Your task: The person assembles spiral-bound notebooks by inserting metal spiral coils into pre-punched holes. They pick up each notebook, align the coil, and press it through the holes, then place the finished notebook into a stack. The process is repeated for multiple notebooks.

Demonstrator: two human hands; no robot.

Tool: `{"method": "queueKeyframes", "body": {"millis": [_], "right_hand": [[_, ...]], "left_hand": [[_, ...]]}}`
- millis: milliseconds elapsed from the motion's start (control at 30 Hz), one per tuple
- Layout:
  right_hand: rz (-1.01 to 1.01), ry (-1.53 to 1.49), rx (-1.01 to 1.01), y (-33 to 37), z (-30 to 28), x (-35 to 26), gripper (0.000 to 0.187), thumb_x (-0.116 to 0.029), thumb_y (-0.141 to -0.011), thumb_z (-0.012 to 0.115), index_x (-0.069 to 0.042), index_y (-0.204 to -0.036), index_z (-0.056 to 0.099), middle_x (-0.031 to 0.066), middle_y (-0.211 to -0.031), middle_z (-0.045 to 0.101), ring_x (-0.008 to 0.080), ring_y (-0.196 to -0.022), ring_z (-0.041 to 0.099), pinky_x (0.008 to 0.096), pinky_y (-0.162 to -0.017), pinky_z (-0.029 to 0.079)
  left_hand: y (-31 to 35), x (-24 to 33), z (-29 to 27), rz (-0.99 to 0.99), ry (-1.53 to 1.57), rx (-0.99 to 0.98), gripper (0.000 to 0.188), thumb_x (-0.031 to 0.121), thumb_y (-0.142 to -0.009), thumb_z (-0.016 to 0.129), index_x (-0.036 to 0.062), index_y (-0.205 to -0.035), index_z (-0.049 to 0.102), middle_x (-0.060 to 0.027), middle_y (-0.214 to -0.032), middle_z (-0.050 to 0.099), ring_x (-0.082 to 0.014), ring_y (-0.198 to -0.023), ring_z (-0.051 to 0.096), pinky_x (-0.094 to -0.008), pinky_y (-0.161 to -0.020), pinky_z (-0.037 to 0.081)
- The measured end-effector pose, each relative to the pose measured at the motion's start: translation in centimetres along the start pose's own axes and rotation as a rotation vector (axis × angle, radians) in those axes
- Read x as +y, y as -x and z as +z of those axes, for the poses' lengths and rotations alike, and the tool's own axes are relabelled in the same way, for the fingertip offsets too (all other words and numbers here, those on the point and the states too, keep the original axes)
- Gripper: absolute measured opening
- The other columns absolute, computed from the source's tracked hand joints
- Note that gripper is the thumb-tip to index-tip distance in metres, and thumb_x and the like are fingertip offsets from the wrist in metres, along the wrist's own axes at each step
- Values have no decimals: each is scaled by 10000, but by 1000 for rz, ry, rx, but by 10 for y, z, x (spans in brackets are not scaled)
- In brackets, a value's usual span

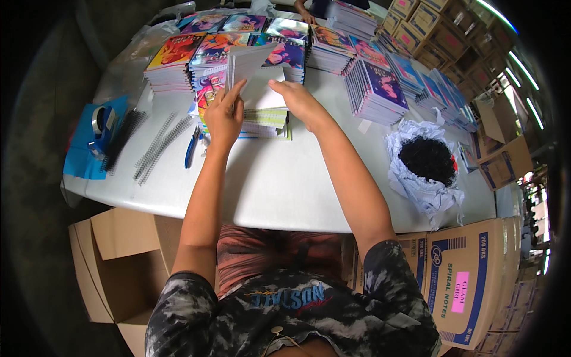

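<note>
White tabletop [279, 190]: right of the blue-handled pliers [191, 149], a sheaf of white pages [259, 94] is handled, long axis apparently directed forward, some leaves raised. Its right edge is thumbed by the right hand [301, 103]; the left hand's [224, 119] index is extended; any pinching cannot be discerned.

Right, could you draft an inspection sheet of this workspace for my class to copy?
Surface: white table, notebook stacks along its far side.
Work items: white sheets between the hands.
Clutter: tape dispenser, blue pliers, wire coils, crumpled paper under a black tangle.
Hands: left hand at the sheets' left side, right hand at their right.
Cables: nothing seen.
Surroundings: cardboard boxes around the table; another person's hand at its far edge.
</note>
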State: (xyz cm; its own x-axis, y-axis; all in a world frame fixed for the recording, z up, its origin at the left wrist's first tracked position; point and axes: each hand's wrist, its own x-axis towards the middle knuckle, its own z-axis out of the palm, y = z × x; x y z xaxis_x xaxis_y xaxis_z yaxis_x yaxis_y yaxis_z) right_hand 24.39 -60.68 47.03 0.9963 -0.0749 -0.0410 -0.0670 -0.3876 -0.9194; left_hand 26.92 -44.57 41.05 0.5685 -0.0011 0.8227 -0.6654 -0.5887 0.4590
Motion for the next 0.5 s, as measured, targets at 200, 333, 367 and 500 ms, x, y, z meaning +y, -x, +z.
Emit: {"method": "queueKeyframes", "body": {"millis": [200,333,367,500], "right_hand": [[-192,416,-14,7,-14,-35,490,-373,-857,455,33,-1117,546,156,-1030,601,310,-964,566,414,-885,396],[-234,-140,133,-4,-6,-29,462,-200,-821,585,68,-1180,473,152,-1037,592,255,-852,607,369,-745,496],[-212,-360,172,-7,-3,-25,499,-155,-809,618,83,-1211,441,154,-1055,586,234,-844,609,343,-724,511],[80,-645,131,-23,-5,-6,446,-60,-777,632,78,-1171,475,147,-1029,581,229,-823,614,325,-670,520]], "left_hand": [[-5,-3,-6,6,72,-28,378,26,-742,594,159,-1094,629,-76,-729,542,-213,-632,545,-312,-593,446],[-6,6,-12,63,88,-20,332,125,-755,658,133,-1086,630,-115,-836,591,-257,-709,580,-320,-642,459],[-6,6,-11,61,94,-41,334,146,-754,669,129,-1085,630,-120,-874,601,-266,-732,588,-319,-655,463],[-6,2,-9,119,46,-57,360,206,-718,705,135,-1064,637,-110,-973,616,-272,-823,594,-341,-713,463]]}}
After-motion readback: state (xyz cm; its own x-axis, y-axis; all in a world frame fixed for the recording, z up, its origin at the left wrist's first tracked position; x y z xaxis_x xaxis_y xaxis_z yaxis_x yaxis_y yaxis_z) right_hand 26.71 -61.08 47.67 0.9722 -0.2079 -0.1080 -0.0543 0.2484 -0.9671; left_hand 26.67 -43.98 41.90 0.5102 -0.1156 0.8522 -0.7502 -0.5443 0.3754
